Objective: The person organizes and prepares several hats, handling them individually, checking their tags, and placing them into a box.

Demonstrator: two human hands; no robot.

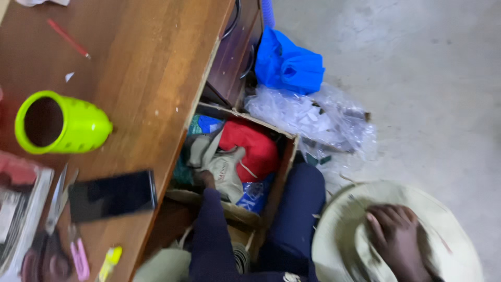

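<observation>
Your right hand [394, 232] lies flat, fingers together, pressing the crown of the pale round woven straw hat [454, 230] near your knee, above the grey concrete floor [428, 78]. Hat looks light, semi-stiff, prob. creases if squeezed; better held by the brim edge. Left hand [207, 179] is buried in the open cardboard box [288, 156] of soft cloth items, touching a beige fabric piece [225, 169]; can't tell its finger state. Brown wooden desk [141, 68] w/ lime-green plastic cup [62, 123] and black phone [112, 195] sits beside.
</observation>
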